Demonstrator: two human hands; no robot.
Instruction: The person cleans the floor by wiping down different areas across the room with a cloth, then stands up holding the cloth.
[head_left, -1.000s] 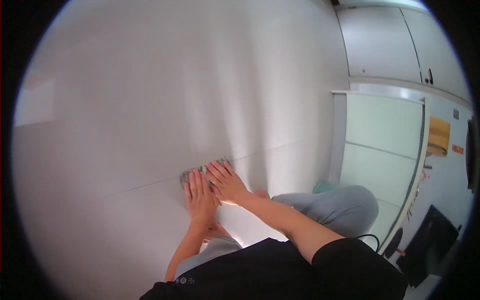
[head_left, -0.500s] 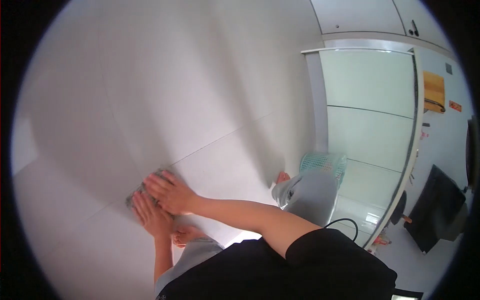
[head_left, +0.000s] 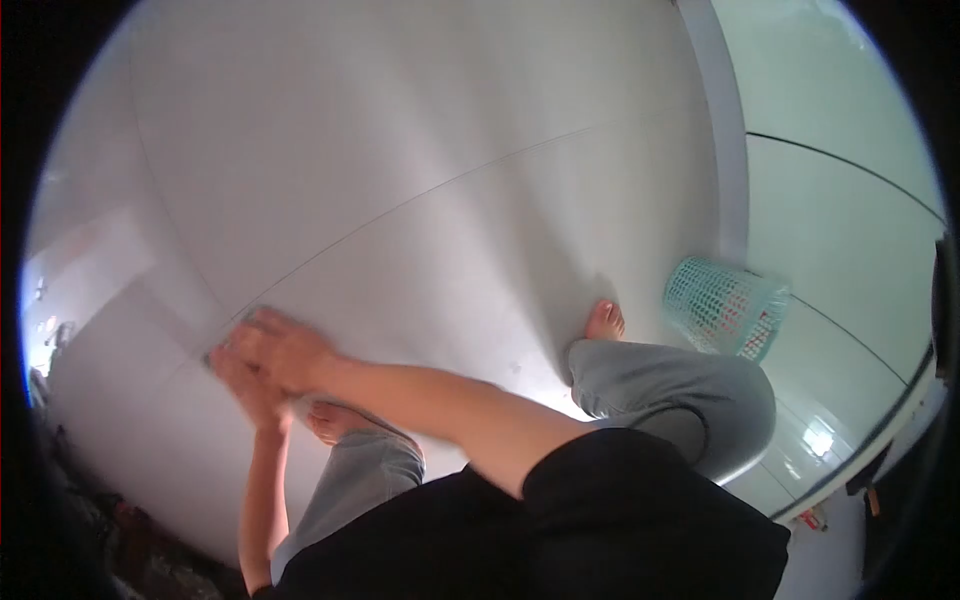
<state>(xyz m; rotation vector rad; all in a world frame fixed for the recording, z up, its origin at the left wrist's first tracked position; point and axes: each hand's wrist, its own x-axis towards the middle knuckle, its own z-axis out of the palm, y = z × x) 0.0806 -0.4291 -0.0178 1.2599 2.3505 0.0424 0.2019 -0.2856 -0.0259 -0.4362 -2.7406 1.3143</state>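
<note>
My right hand [head_left: 285, 350] lies on a greyish cloth [head_left: 240, 316] on the pale tiled floor [head_left: 450, 250], its fingers stretched toward the upper left. Just below it, my left hand [head_left: 250, 385] rests on the same cloth, fingers extended and slightly blurred. The two hands touch and partly overlap. Only thin edges of the cloth show past the fingertips; the rest is covered. Both palms face down.
My bare feet stand on the floor, one close behind the hands, the other [head_left: 605, 320] farther right. A turquoise mesh basket [head_left: 715, 300] leans by the pale green cabinet fronts [head_left: 840, 220]. Dark, unclear items [head_left: 130, 540] line the lower left.
Both hands have slid the cloth across the floor, toward my left foot's outer side. My view has turned and dropped, so the basket looks larger and the countertop has mostly left the frame.
</note>
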